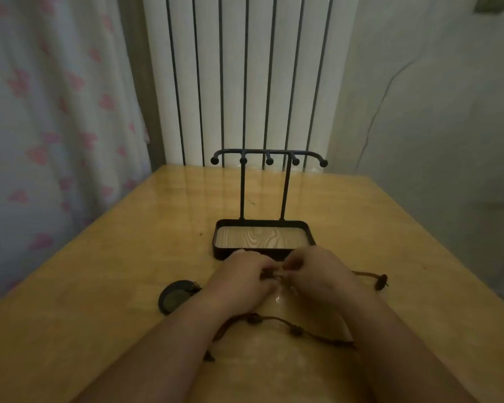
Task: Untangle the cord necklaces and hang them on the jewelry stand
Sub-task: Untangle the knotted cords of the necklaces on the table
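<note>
Necklaces (pixel 296 330) pinched by left hand (pixel 239 276) grip, right hand (pixel 313 273) grip, jewelry stand (pixel 219 253) beyond

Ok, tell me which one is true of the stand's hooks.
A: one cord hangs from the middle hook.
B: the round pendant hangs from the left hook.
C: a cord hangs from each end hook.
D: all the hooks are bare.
D: nothing hangs on the jewelry stand; the cord necklaces lie on the table, pinched by the left hand and right hand in front of its tray.
</note>
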Motion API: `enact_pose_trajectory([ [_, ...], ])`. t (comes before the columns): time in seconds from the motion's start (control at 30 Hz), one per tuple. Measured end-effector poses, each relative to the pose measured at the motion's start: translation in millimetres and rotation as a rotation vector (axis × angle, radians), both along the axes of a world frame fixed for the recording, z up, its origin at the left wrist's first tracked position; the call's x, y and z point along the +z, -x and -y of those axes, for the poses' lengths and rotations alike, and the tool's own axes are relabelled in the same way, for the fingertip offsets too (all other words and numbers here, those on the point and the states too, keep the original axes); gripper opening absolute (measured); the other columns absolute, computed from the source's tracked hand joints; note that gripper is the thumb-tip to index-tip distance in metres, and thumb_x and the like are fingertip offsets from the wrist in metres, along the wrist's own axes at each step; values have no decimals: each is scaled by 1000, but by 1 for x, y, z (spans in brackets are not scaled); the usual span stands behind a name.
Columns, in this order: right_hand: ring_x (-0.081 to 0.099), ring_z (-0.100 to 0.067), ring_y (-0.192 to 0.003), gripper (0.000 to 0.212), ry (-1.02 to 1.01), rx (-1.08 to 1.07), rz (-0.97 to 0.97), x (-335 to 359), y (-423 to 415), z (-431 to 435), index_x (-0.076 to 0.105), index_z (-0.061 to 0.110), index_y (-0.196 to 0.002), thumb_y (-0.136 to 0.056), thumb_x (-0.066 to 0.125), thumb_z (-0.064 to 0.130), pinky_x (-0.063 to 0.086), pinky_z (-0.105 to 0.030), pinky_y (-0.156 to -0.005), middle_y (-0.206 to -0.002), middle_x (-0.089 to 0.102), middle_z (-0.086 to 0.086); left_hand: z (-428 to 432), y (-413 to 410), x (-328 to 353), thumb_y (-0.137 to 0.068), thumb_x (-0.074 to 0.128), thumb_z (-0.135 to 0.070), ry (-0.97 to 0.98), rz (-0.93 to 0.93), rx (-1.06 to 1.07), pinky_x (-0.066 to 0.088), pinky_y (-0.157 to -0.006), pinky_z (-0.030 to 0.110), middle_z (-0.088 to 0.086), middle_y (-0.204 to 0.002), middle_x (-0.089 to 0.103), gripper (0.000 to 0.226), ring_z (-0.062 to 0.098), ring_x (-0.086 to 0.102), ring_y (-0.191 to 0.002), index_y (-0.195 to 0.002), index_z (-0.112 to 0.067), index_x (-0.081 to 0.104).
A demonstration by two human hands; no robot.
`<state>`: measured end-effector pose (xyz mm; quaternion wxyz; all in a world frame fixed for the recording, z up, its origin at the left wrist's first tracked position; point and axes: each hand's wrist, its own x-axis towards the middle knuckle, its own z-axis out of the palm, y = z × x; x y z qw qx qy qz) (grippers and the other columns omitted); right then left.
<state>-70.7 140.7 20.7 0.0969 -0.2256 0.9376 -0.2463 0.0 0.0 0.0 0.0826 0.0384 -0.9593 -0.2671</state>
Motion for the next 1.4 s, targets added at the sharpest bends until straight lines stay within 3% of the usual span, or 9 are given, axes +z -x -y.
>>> enact_pose_trajectory([
  [0.2, 57, -8, -98, 25, -89, 14, 33, -1, -1, 0, 69, 33, -107, -82, 73, 28, 52, -27, -88, -105, 65, 11, 10, -4, 9, -93, 60, -33, 122, -3, 88, 39, -72, 18, -16, -97, 55, 14, 2, 50, -87, -105, -33, 67],
  [0.43, 56, -11, -102, 17, -121, 9, -13, 5, 6, -5, 66, 35, -106, -91, 62, 29, 50, -30, -89, -109, 62, 10, 45, -19, 22, -94, 58, -29, 207, 40, 265, 45, -83, 28, -10, -97, 56, 8, 9, 47, -96, -90, -35, 58],
  [0.67, 58, -15, -104, 28, -254, 106, 4, 20, 7, 5, 66, 27, -117, -89, 67, 29, 51, -30, -92, -116, 63, 4, 67, -25, 25, -93, 54, -21, 302, 118, 403, 43, -65, 26, -7, -92, 61, 15, 12, 55, -83, -98, -29, 65],
  [0.9, 57, -7, -94, 14, -55, 25, -14, 6, 13, -11, 68, 35, -100, -90, 65, 26, 51, -28, -86, -103, 62, 12, 76, -28, 33, -89, 55, -19, 420, 267, 569, 44, -66, 27, -4, -92, 63, 19, 15, 56, -81, -98, -29, 70],
  [0.97, 56, -4, -92, 15, 5, 28, -45, 5, 11, -10, 68, 35, -100, -92, 61, 25, 49, -25, -80, -101, 62, 13, 70, -29, 35, -91, 57, -24, 416, 217, 535, 44, -72, 27, -4, -103, 65, 23, 15, 56, -89, -109, -33, 69],
  [1.07, 56, -3, -90, 16, 64, 79, -82, 5, 5, -1, 67, 34, -102, -94, 59, 24, 48, -22, -78, -99, 62, 15, 47, -26, 40, -94, 60, -33, 113, -18, 365, 45, -85, 25, -9, -119, 64, 29, 9, 56, -105, -123, -35, 64],
  [1.13, 56, -2, -90, 16, 96, 92, -103, 5, -1, 5, 68, 34, -102, -93, 60, 23, 50, -23, -80, -95, 63, 16, 32, -21, 39, -95, 59, -28, -17, -38, 228, 45, -93, 25, -12, -125, 62, 32, 5, 55, -111, -127, -35, 61],
  [1.27, 58, -2, -88, 14, 140, 78, -144, 2, -5, 10, 70, 35, -98, -91, 62, 25, 53, -28, -83, -90, 64, 17, 24, -10, 18, -94, 60, -26, 28, 139, 47, 44, -99, 25, -13, -131, 56, 44, 6, 52, -118, -135, -39, 52],
  [1.4, 57, 0, -84, 14, 219, 47, -145, 4, -4, 9, 68, 37, -94, -92, 63, 24, 48, -18, -73, -91, 63, 17, 24, -4, 13, -91, 63, -37, 126, 149, 1, 46, -91, 27, -15, -113, 53, 37, 6, 50, -104, -128, -41, 57],
])
